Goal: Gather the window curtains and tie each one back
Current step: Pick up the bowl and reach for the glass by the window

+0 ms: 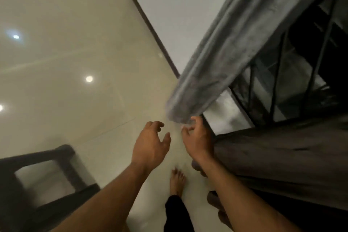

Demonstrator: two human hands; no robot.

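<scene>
A grey curtain point(222, 47) hangs gathered in folds from the upper right down to its hem just above the floor. A second, darker grey curtain point(282, 160) spreads across the lower right beside my right forearm. My right hand point(197, 137) reaches to the hem of the gathered curtain, fingers spread and curled, fingertips at the fabric's lower edge without a clear grip. My left hand point(150, 145) hovers a short way left of it, fingers apart, holding nothing. The view is blurred by motion.
A dark window with a black metal grille point(293, 73) lies behind the curtains. Glossy cream floor tiles point(75, 62) reflect ceiling lights. A dark chair frame point(47, 175) stands at the lower left. My bare feet point(177, 181) are below the hands. A white wall point(178, 5) has a dark skirting.
</scene>
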